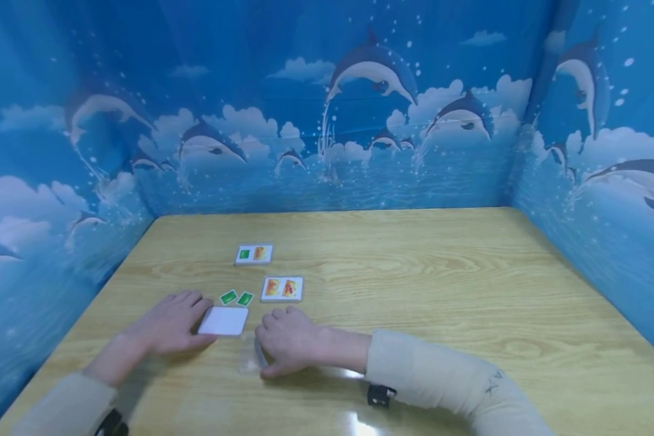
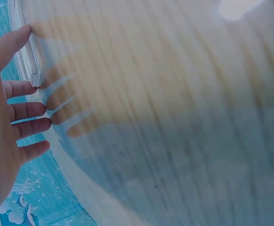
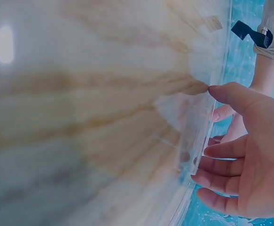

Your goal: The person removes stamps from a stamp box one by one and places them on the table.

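In the head view my left hand (image 1: pixel 169 321) holds a blank white card (image 1: pixel 224 321) by its edges, thumb at the near edge and fingers at the far left corner. The left wrist view shows that hand (image 2: pixel 10 113) with the thumb and index finger at opposite ends of the thin piece. To the right, my right hand (image 1: pixel 294 341) grips a flat, clear plastic piece (image 1: pixel 249 357) on the table. Its thumb is at the near edge; the fingers, at the far edge, partly cover it. Two small green cards (image 1: pixel 228 297) lie just beyond the white card.
A card with two food pictures (image 1: pixel 281 289) lies beyond my right hand. Farther back is a card with one green square and one food picture (image 1: pixel 253 254). The wood-grain table (image 1: pixel 441 278) is bounded by blue dolphin-print curtains (image 1: pixel 283 181) at the back and sides.
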{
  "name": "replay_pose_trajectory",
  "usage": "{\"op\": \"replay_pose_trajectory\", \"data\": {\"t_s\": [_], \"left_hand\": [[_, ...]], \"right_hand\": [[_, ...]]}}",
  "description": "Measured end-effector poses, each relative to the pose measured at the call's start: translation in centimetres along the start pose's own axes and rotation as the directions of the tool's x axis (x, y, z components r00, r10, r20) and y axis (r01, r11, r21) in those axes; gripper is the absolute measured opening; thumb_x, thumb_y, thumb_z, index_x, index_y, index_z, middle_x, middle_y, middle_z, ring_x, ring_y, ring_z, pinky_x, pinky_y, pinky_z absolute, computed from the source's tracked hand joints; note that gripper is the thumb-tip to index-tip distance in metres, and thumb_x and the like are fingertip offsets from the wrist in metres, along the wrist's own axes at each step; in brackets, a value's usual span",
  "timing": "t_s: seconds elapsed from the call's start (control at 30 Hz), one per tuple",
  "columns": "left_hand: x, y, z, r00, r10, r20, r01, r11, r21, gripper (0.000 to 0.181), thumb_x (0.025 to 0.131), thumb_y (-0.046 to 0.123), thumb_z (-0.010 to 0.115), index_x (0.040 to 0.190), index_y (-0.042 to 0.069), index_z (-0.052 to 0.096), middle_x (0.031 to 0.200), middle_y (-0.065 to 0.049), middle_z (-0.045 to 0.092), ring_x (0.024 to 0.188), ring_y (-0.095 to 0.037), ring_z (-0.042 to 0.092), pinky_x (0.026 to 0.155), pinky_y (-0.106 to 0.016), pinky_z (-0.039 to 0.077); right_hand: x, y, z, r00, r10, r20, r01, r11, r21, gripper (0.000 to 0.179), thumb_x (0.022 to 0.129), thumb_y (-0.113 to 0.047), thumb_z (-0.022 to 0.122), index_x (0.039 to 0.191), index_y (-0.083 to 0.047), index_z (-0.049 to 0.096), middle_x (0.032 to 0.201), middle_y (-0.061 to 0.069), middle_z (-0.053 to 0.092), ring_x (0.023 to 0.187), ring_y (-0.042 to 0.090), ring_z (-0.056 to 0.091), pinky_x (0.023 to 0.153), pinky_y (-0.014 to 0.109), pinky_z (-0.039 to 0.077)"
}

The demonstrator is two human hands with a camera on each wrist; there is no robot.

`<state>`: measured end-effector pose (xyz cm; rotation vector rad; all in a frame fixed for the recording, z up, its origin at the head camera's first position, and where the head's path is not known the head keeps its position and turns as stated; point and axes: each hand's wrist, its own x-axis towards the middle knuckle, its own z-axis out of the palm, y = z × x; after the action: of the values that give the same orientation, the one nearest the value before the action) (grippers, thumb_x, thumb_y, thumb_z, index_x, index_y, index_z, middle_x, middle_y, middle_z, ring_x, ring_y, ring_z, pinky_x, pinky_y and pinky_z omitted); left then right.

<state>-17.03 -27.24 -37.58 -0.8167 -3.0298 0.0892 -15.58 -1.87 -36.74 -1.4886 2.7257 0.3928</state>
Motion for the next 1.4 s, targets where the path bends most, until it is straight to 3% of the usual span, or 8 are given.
{"op": "replay_pose_trajectory", "data": {"t_s": [0.43,0.67,1.1,1.4], "left_hand": [[-0.2,0.0,-0.1,0.999,-0.024,0.026,0.024,1.0,-0.011,0.071,0.079,0.064,0.056,0.116,0.004,0.057,0.108,-0.013,0.056,0.102,-0.031,0.052,0.088,-0.053,0.041],[-0.2,-0.1,-0.1,0.999,-0.032,0.02,0.033,0.999,-0.018,0.071,0.078,0.064,0.056,0.115,0.004,0.057,0.108,-0.011,0.056,0.101,-0.03,0.052,0.087,-0.052,0.042],[0.0,-0.2,-0.3,0.999,-0.029,0.036,0.029,0.999,-0.023,0.071,0.078,0.064,0.056,0.116,0.004,0.056,0.109,-0.012,0.056,0.101,-0.029,0.052,0.086,-0.052,0.043],[0.0,-0.2,-0.2,0.999,-0.033,0.039,0.035,0.999,-0.03,0.07,0.078,0.064,0.057,0.116,0.006,0.057,0.108,-0.01,0.056,0.101,-0.029,0.052,0.086,-0.052,0.043]], "right_hand": [[0.7,0.7,-1.0,0.998,0.032,-0.051,-0.028,0.996,0.088,0.042,0.077,-0.059,0.06,0.09,-0.018,0.058,0.088,-0.005,0.051,0.077,0.01,0.046,0.06,0.022,0.04],[1.8,1.2,-1.5,0.995,0.039,-0.096,-0.028,0.994,0.107,0.051,0.078,-0.06,0.06,0.1,-0.014,0.06,0.094,-0.003,0.053,0.079,0.01,0.048,0.057,0.021,0.041],[3.8,1.7,-1.9,0.99,0.079,-0.12,-0.049,0.971,0.235,0.051,0.079,-0.054,0.063,0.11,-0.014,0.06,0.095,-0.004,0.052,0.08,0.007,0.045,0.066,0.021,0.039],[4.6,1.5,-2.1,0.985,0.098,-0.144,-0.067,0.976,0.207,0.05,0.077,-0.056,0.062,0.107,-0.017,0.059,0.092,-0.006,0.05,0.077,0.007,0.044,0.061,0.02,0.034]]}}
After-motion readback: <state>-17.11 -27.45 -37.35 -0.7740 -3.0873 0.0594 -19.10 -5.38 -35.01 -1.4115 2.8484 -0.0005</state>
